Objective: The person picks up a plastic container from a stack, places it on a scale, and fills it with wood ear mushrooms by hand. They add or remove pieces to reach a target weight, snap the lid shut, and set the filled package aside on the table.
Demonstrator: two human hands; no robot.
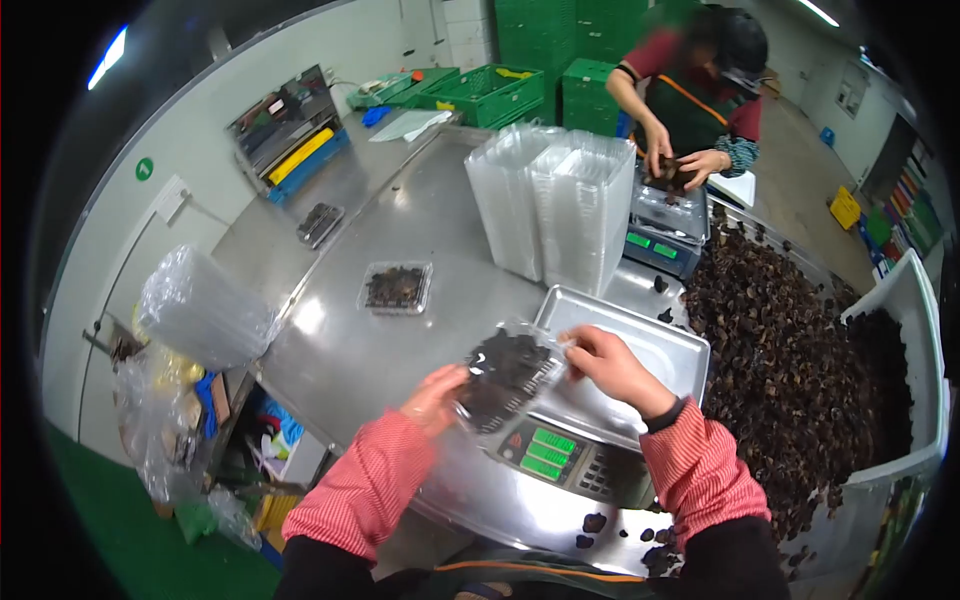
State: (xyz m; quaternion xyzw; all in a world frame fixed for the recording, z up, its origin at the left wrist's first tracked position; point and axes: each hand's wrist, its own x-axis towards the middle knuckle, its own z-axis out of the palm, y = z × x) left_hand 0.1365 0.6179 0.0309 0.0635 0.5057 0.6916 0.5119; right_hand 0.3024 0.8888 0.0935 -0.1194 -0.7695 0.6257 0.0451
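Although glare hides bits of its top, the clear plastic box [528, 393] looks well filled: shiny see-through walls, pale ridges along the near side, dark brown-black crinkled pieces [497, 365] showing through. Can't tell if it's latched. It's held up, slightly tilted, in front of the near scale's [595, 470] left part as seen. Left hand [435, 398] grasps the box's left end, fingers against the wall; right hand [608, 368] pinches its right corner between thumb and fingers, so the box sits directly between both, touching each. Scale: green digits lit, metal tray [590, 312] on top. Left of the scale, on the surface [430, 220]: another filled box [395, 309]. Beyond the scale: tall stacks of clear containers [585, 210]. Right of the scale: big heap of dark pieces [790, 370]. Well beyond the scale, a co-worker's hands [706, 167] hold dark stuff above a second scale [665, 245].
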